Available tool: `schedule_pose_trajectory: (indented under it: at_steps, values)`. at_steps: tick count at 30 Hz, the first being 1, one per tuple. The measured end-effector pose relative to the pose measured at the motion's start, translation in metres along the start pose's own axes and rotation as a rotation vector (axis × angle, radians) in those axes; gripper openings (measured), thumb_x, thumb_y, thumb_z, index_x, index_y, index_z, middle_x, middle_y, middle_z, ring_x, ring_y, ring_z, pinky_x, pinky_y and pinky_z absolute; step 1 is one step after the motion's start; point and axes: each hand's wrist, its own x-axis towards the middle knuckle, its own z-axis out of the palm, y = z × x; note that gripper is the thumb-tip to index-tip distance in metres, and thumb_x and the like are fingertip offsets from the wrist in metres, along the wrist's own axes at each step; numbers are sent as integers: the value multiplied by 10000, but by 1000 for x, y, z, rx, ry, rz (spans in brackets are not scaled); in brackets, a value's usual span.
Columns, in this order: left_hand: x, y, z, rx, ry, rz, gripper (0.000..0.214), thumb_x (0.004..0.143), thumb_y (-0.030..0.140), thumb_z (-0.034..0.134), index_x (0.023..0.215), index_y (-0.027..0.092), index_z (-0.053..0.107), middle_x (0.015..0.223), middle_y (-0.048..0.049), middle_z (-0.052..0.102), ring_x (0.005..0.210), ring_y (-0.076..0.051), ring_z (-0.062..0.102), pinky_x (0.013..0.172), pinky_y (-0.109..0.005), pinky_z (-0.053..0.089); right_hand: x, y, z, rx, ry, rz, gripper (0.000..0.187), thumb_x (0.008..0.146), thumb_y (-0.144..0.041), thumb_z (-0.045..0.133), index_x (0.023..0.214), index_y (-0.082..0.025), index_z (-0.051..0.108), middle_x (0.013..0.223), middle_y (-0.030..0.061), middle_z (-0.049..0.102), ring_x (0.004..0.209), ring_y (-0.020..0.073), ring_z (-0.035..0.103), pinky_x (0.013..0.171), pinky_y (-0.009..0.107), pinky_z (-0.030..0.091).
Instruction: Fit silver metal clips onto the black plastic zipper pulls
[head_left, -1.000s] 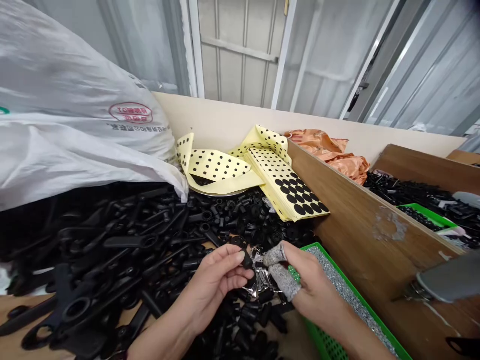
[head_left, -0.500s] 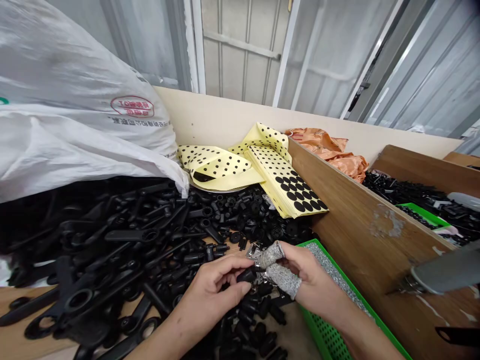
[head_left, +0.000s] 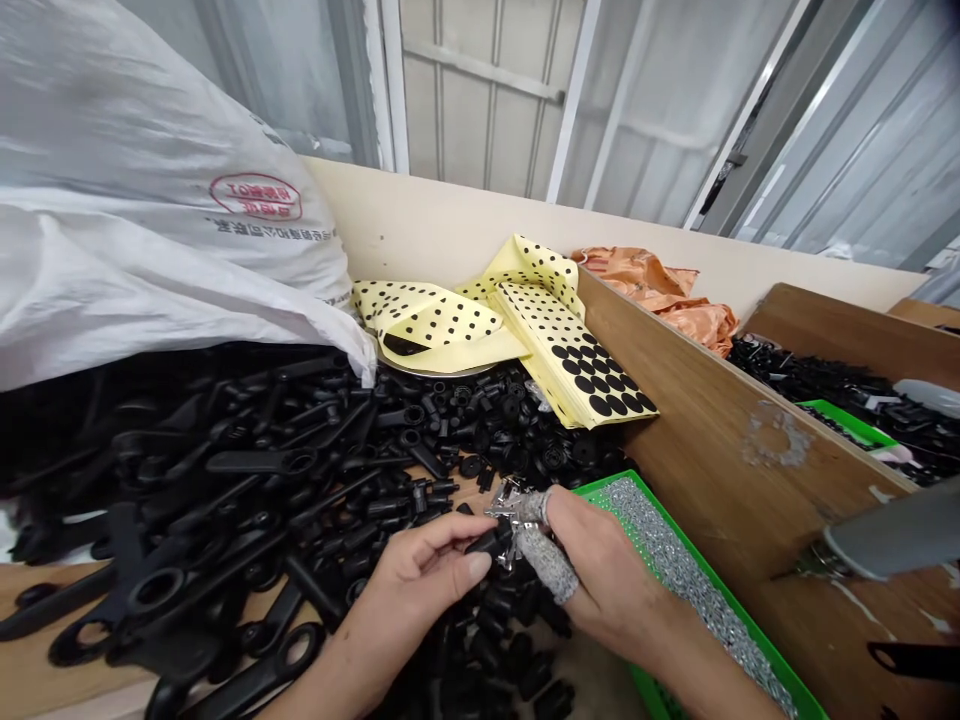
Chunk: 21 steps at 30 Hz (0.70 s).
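Pinched between the thumb and fingers of my left hand (head_left: 431, 575) is a small black plastic part (head_left: 489, 541), roughly cylindrical. My right hand (head_left: 600, 555) wears grey knitted finger covers (head_left: 549, 563) on its thumb and index finger. Those two fingers close around several small shiny metal pieces (head_left: 517, 510) right at the end of the black part. Whether metal and plastic touch, I cannot make out. Below and around both hands lie many short black cylindrical parts (head_left: 517, 650). Under my right forearm stands a green basket (head_left: 637, 480) holding small grey metal pieces (head_left: 664, 540).
Long black plastic handles (head_left: 262, 461) are heaped at left beneath a white sack (head_left: 172, 270). Yellow sticker sheets (head_left: 570, 350) with black dots lie at the back. A wooden divider (head_left: 712, 430) runs along the right, beside a grey bottle with a thin nozzle (head_left: 885, 535).
My right hand has shifted slightly left and down, uncovering more of the green basket. More of the shiny metal pieces shows between the hands. My left hand still holds the black part.
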Motion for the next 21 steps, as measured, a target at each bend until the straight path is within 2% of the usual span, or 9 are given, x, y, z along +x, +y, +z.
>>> schedule_pose_trajectory:
  at_steps: [5,9,13,18,21]
  values:
    - [-1,1,-2,165,-45,87,211,672,281,667,857,200,731,884,-40,687,851,-228,599,780,-283,451,-7,-1,3,-195,-140,-68,286,598,-31,397,824,-205,417,812,38,496,751,192,460,702,314,391]
    - [-4,1,-1,139,-28,98,204,647,288,683,829,214,739,828,-29,682,784,-208,592,718,-264,459,-9,-7,5,-205,-213,-71,318,548,-41,391,820,-204,414,834,50,519,784,205,479,742,328,407]
    - [-8,-6,0,30,30,-7,223,640,321,697,836,218,724,643,6,648,608,-153,550,585,-225,448,-12,-10,7,-83,-218,-60,281,596,-48,389,829,-203,416,864,56,531,812,198,493,735,302,412]
    - [-12,-10,2,100,69,4,207,627,328,704,795,208,725,608,11,638,579,-134,520,552,-200,422,-15,-10,13,61,-220,36,142,740,-79,377,790,-210,395,789,22,516,707,164,482,639,271,404]
    - [-13,-8,2,98,80,-8,195,645,323,692,793,200,718,583,15,624,561,-125,513,538,-194,421,-15,-8,18,72,-155,-25,96,764,-109,382,785,-199,408,795,37,519,709,172,474,636,286,395]
